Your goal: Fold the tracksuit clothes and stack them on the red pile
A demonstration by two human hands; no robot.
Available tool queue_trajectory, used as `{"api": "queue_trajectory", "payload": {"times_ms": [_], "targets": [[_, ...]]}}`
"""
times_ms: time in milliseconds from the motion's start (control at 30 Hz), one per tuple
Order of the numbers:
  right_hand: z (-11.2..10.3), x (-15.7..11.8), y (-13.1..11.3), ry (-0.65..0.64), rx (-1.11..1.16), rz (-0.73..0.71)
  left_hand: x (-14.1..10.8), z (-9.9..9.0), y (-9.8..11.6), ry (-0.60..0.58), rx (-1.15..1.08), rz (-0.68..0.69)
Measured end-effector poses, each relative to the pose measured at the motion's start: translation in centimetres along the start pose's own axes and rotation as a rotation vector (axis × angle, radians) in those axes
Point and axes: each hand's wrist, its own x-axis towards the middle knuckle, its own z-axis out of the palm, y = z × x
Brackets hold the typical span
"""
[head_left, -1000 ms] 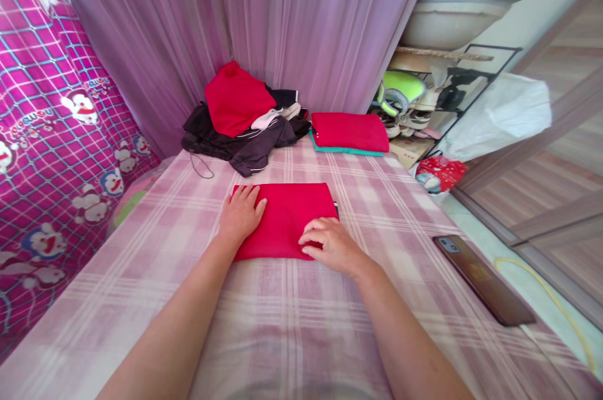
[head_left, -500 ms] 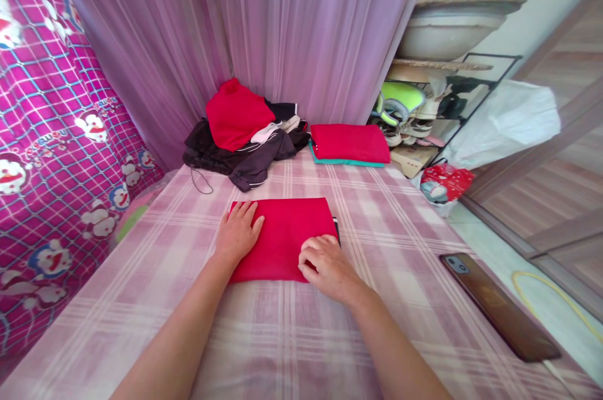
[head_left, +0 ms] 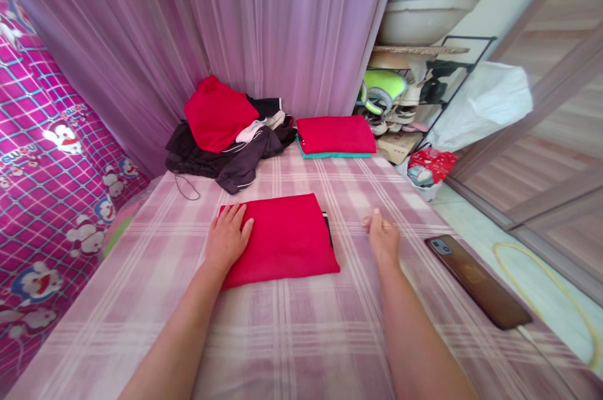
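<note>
A folded red garment (head_left: 280, 240) lies flat on the checked bedcover, with a strip of black and white cloth showing at its right edge. My left hand (head_left: 228, 237) rests on its left side, open, fingers stretched out and palm down. To the right of the garment, apart from it, is my right hand (head_left: 384, 238). Its fingers are curled together; anything inside them is hidden or too small to make out.
A heap of loose dark clothes (head_left: 249, 158) with a red piece (head_left: 219, 114) on top lies at the back left. Folded red cloth (head_left: 336, 134) sits on teal cloth (head_left: 336, 155) at the back. A phone (head_left: 475, 281) with a cable lies at the right edge.
My right hand has left the red garment and moved right, over the bedcover. The left hand stays on the garment. The view has shifted slightly to the right.
</note>
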Motion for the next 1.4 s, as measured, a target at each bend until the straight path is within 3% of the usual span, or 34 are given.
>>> {"api": "queue_trajectory", "payload": {"times_ms": [100,267,333,433,567,700,800,867,1133,1400], "targets": [[0.1,0.4,0.7,0.028,0.059,0.021,0.1,0.1,-0.1,-0.006,0.002,0.000],[0.4,-0.9,-1.0,-0.119,-0.076,-0.031,0.1,0.1,0.0,-0.006,-0.002,-0.003],[0.6,-1.8,-2.1,-0.154,-0.183,-0.129,0.1,0.1,0.0,0.000,-0.008,-0.008],[1.5,-3.6,-4.9,-0.170,-0.253,-0.418,0.1,0.2,0.1,0.009,-0.008,-0.006],[5.0,-7.0,-10.6,-0.348,-0.302,-0.732,0.0,0.2,0.1,0.014,-0.003,-0.008],[9.7,-9.4,-14.3,-0.562,-0.433,-0.791,0.0,0.1,0.2,0.007,0.003,-0.006],[11.9,-9.5,-13.8,-0.660,-0.560,-0.715,0.0,0.2,0.1,0.001,0.003,-0.014],[12.2,-9.0,-12.7,-0.658,-0.619,-0.668,0.0,0.3,0.0,0.006,-0.001,-0.012],[9.3,-7.1,-9.4,-0.461,-0.695,-0.544,0.0,0.5,0.1,0.017,-0.025,-0.004],[8.3,-7.2,-7.9,-0.469,-0.691,-0.519,0.3,-0.6,0.3,-0.094,-0.059,-0.105]]}}
